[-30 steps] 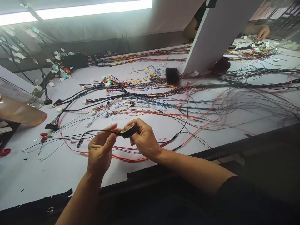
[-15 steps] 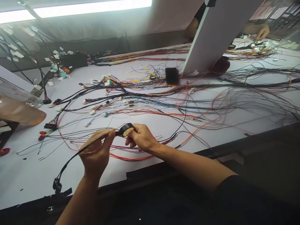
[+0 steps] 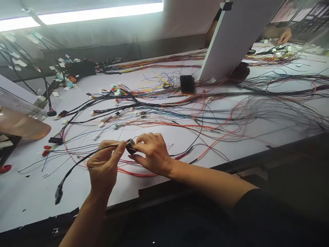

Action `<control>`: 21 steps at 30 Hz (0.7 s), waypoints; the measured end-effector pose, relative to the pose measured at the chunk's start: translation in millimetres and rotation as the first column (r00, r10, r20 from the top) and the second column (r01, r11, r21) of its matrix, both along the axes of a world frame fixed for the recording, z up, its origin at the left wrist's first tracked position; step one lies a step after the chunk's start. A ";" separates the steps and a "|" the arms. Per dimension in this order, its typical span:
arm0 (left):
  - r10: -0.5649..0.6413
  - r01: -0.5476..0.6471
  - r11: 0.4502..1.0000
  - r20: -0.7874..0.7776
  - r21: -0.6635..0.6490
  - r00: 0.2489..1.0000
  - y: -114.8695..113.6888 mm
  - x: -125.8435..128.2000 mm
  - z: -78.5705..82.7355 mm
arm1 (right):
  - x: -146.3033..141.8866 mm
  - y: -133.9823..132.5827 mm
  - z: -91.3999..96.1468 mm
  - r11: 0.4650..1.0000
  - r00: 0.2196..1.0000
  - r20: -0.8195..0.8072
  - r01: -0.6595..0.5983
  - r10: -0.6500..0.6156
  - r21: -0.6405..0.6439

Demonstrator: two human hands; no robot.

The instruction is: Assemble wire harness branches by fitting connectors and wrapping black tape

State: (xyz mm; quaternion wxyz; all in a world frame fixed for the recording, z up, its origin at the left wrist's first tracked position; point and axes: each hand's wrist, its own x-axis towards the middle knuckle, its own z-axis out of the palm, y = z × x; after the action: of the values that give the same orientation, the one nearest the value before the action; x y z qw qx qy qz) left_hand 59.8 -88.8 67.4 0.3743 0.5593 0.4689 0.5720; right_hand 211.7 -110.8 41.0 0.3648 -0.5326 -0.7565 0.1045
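Observation:
My left hand [image 3: 104, 163] pinches a thin black-wrapped cable [image 3: 84, 158] between thumb and fingers. A dark connector [image 3: 59, 194] hangs from the cable's near end, over the table's front edge area. Right beside my left fingertips is a roll of black tape [image 3: 130, 147], tilted so its pale inner core shows. My right hand [image 3: 153, 154] has curled fingers at the roll's right side and its thumb below; it grips the roll there. The cable meets the tape at my left fingertips, where the exact contact is hidden.
Wire harnesses [image 3: 138, 103] with several connectors spread across the white table [image 3: 33, 185]. Red wires [image 3: 138, 174] pass beneath my hands. A black box [image 3: 187, 84] stands by a white upright panel [image 3: 231, 37]. Another person's hand [image 3: 284, 35] is at the far right.
The tape roll has turned and shifted slightly left, exposing its core. My right hand has rotated, its knuckles now upward. The connector on the cable has swung slightly left and up.

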 end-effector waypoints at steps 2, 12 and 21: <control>-0.020 0.020 0.999 -0.031 0.028 0.999 0.5 -0.9 1.8 | -2.8 0.1 1.7 0.994 0.993 -0.100 -0.064 0.054 -0.094; 0.100 -0.101 0.992 -0.026 -0.070 0.995 7.4 -1.2 0.7 | 12.4 -15.0 13.2 0.978 0.991 -0.047 -0.116 0.126 0.174; 0.013 0.007 0.992 0.152 -0.127 0.988 1.3 5.0 -3.0 | -5.8 -5.2 13.1 0.978 0.934 -0.333 -0.068 0.131 0.196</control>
State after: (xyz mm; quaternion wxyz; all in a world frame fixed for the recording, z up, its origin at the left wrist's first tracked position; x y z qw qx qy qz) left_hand 64.8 -87.5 64.4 0.4429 0.4884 0.4751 0.5827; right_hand 205.9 -116.0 54.0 0.5328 -0.4314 -0.7134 0.1450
